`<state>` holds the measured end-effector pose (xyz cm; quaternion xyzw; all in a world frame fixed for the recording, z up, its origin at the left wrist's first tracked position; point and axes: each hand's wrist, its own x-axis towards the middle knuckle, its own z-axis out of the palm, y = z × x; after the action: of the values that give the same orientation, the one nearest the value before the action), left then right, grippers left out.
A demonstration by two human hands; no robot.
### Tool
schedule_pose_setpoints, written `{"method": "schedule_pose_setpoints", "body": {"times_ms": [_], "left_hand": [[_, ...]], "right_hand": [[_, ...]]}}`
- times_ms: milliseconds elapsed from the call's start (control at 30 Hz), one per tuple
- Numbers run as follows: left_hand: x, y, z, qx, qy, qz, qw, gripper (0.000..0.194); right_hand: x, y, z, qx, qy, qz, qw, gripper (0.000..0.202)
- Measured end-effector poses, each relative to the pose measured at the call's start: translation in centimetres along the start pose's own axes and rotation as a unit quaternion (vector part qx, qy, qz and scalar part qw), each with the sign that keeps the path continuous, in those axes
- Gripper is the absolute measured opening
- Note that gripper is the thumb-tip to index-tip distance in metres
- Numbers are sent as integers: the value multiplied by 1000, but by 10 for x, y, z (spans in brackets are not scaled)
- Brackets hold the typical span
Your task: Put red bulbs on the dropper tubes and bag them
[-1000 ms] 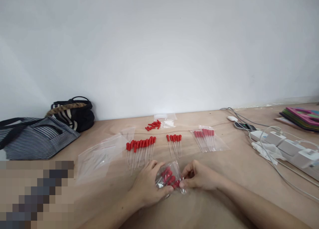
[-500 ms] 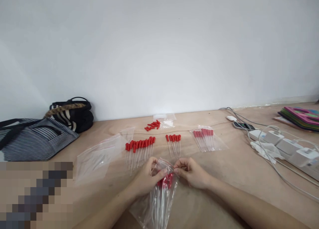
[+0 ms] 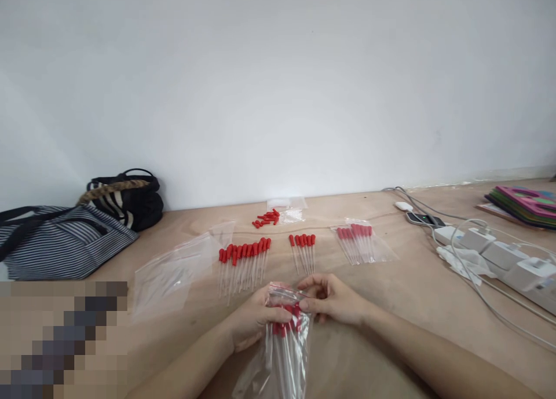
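A clear zip bag (image 3: 282,358) full of droppers with red bulbs (image 3: 286,328) stands near the table's front edge, bulbs toward its top. My left hand (image 3: 256,318) is closed round the bag's left side, thumb pressed over the bulbs. At the bag's upper right edge my right hand (image 3: 330,300) pinches the plastic between thumb and fingers. Beyond my hands lie a large row of loose droppers (image 3: 245,251) on the left and a smaller group of droppers (image 3: 303,241) at the centre. The bag's lower end runs out of view.
Another bag of droppers (image 3: 358,242) lies to the right. Flat clear bags (image 3: 169,277) are spread on the left. Loose red bulbs (image 3: 266,218) and a bag of clear tubes (image 3: 292,215) are at the back. A power strip with chargers (image 3: 504,257) and cables fills the right; a striped bag (image 3: 69,242) stands left.
My left thumb has moved down onto the bulbs, and the bag's top has shifted slightly. My right hand's thumb has come down along the bag's edge. The loose droppers have not moved.
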<state>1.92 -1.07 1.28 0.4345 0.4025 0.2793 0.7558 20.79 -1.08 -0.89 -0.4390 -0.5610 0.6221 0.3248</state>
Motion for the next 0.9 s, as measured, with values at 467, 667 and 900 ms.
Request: {"method": "schedule_pose_setpoints", "body": {"times_ms": [467,667,900], "left_hand": [[-2,5,-1,103,19,43,994,42],[-1,22,-8,194,-4,23,981,38],[15,50,-4,438,-85,71,892,40]], "right_hand": [[14,6,-20,-57,68,-66,994,41],[49,-4,-25,-384,322,-179,846,33],[87,-10,-1,-538,348,-69,765,34]]}}
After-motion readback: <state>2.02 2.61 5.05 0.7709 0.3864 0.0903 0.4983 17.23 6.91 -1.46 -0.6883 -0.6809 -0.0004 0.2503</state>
